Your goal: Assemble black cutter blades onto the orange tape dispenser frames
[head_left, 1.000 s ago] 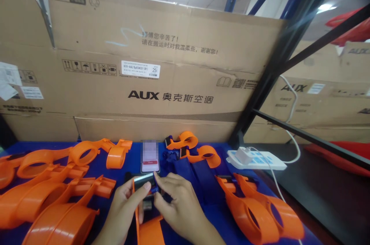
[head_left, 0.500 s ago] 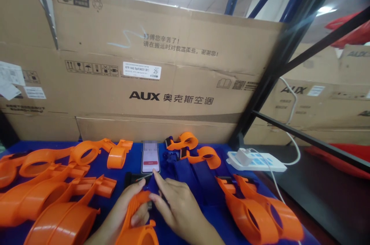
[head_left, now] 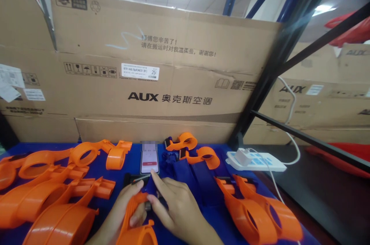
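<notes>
At the near middle, an orange tape dispenser (head_left: 138,233) is gripped by its handle in my left hand (head_left: 123,202), the fingers wrapped round it. My right hand (head_left: 180,204) pinches a dark blue plastic piece (head_left: 150,186) at the dispenser's head, index finger stretched along it and thumb beside the orange part. A serrated metal strip shows by my left thumb. My fingers hide part of where the blue piece meets the dispenser. A phone (head_left: 149,165) with a lit screen lies just beyond my hands.
Several orange dispensers (head_left: 63,222) lie on the left, with more (head_left: 254,214) on the right and two (head_left: 206,156) at the back. Blue pieces (head_left: 189,179) lie right of the phone. A white power strip (head_left: 257,160) sits by the rack post. A large carton (head_left: 173,118) stands behind.
The view has shifted very slightly. Both hands keep the same hold on the dispenser and the blue piece.
</notes>
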A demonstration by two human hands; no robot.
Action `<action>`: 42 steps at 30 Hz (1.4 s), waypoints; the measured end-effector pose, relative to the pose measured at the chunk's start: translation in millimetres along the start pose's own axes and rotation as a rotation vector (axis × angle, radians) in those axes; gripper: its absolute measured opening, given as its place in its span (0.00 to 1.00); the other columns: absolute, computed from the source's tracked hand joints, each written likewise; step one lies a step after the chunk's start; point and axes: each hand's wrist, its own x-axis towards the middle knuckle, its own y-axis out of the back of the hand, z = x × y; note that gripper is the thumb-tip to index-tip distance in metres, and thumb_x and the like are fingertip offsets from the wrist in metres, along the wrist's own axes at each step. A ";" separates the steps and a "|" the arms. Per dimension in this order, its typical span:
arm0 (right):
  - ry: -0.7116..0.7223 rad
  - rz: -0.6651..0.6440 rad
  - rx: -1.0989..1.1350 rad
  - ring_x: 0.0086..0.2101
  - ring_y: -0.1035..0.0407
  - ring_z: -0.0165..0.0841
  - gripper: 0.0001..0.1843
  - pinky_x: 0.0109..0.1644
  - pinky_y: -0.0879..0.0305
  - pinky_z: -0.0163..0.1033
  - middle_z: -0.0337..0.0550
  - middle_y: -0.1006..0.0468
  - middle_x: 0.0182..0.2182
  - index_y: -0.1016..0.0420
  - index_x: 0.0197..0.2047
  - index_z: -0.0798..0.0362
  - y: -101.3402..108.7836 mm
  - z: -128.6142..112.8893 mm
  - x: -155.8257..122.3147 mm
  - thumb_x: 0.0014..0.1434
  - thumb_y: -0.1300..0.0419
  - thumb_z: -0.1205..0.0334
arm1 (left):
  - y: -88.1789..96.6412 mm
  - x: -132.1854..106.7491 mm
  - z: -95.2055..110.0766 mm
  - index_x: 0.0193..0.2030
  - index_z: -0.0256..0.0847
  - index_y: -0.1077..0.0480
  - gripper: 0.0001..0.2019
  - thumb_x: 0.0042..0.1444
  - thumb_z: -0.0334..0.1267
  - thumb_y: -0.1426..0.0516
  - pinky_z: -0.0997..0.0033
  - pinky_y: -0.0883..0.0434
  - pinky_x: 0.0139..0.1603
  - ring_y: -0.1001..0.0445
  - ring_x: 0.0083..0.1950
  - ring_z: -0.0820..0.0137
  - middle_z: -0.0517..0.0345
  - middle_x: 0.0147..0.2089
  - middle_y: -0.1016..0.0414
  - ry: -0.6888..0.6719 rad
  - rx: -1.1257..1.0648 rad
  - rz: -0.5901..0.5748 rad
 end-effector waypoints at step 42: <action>-0.589 -0.089 -0.219 0.52 0.26 0.45 0.14 0.55 0.31 0.47 0.46 0.17 0.48 0.22 0.49 0.49 18.6 27.3 8.5 0.64 0.43 0.70 | -7.5 -6.8 6.3 0.31 0.38 0.25 0.19 0.57 0.55 0.35 0.78 0.53 0.18 0.48 0.14 0.80 0.69 0.11 0.41 -0.122 0.115 0.190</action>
